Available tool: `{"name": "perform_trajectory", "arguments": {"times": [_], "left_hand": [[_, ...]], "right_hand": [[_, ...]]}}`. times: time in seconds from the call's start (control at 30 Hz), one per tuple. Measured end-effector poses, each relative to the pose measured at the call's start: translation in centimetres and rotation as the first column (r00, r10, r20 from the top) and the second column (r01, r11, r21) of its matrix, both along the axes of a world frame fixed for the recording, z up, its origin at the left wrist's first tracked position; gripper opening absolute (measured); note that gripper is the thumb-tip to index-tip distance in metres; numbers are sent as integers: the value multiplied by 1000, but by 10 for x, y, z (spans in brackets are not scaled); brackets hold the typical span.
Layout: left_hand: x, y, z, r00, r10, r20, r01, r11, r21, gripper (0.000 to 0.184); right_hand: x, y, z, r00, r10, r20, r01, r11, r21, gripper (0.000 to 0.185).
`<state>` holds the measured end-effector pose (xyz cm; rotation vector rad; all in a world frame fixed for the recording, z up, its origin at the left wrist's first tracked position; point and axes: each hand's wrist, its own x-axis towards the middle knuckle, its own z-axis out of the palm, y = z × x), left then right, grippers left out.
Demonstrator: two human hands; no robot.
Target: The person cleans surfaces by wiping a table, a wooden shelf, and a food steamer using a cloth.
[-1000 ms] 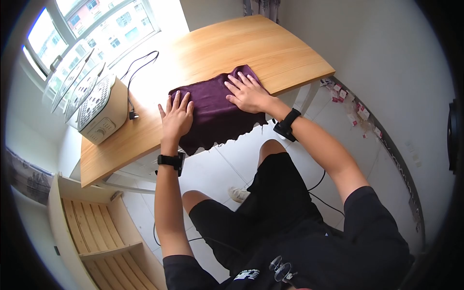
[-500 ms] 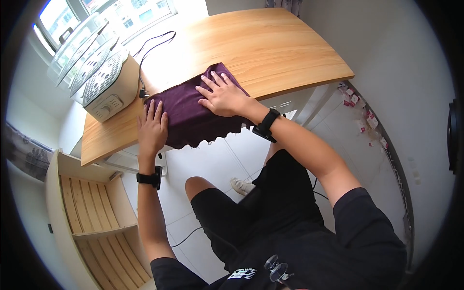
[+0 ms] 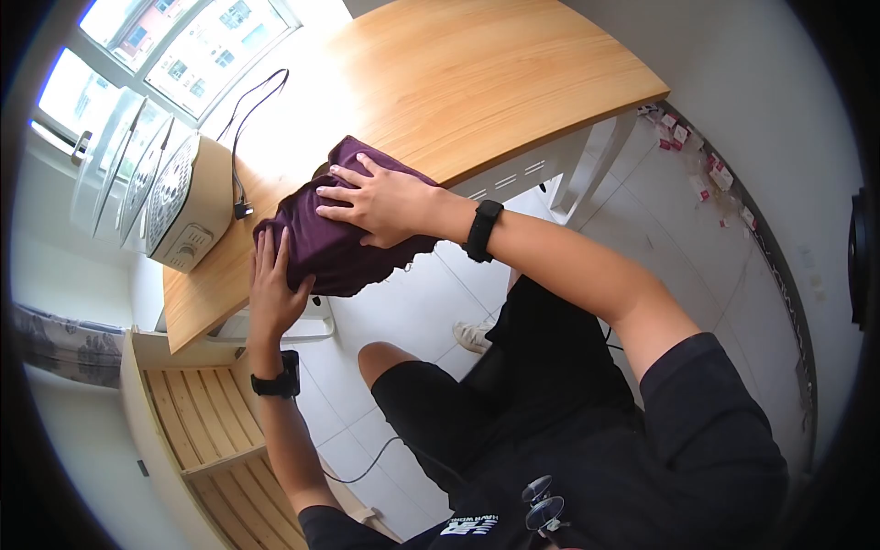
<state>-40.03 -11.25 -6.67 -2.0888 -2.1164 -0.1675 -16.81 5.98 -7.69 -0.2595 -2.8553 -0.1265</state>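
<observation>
A dark purple cloth [image 3: 321, 238] lies over the near edge of the wooden table, and its frayed front border hangs past that edge. Folds and ridges run across it, and its far side is raised a little. My left hand [image 3: 275, 291] rests on the cloth's left end, fingers stretched forward and thumb apart. On the right part of the cloth lies my right hand [image 3: 390, 203], palm down with fingers spread. Both hands touch the cloth from above without gripping it. Each wrist wears a black band.
A cream steamer-like appliance [image 3: 192, 211] with clear lids stands at the table's left end, by the window. Its black cord and plug [image 3: 242, 209] lie beside the cloth. The wooden table [image 3: 477, 73] extends back right. Below left is a slatted wooden shelf [image 3: 202, 412].
The cloth has gone from fairly flat to more rumpled, its far side lifting. My hands have shifted left in view with it. The camera view has also tilted.
</observation>
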Motion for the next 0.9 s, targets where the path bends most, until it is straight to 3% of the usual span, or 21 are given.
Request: {"name": "perform_trajectory", "arguments": {"times": [0.1,0.13,0.27,0.5,0.67,0.77,0.9], "left_hand": [[9,23,2,992,-96,76,98,995,-27,88],[16,32,5,995,-99,25,101,992,-72,99],[31,66,2,987,-143,68,148,987,-69,94],[53,79,-5,997,-56,52,62,991,-115,93],[60,76,-8,993,-97,68,93,994,60,94],[64,71,-9,992,-82,97,64,983,175,82],[59,68,-11,993,-85,81,68,979,194,80]], "right_hand": [[-4,4,-4,997,4,-76,-7,999,-43,77],[-3,2,-2,994,-18,-108,10,997,-74,80],[-3,2,-3,984,-66,-165,52,995,-90,85],[-5,3,-5,987,-57,-153,45,996,-79,80],[-6,1,-6,974,-71,-214,73,997,-1,82],[-5,-1,1,980,-106,-171,100,994,-43,92],[-10,-1,-5,974,-165,-157,160,986,-48,96]]}}
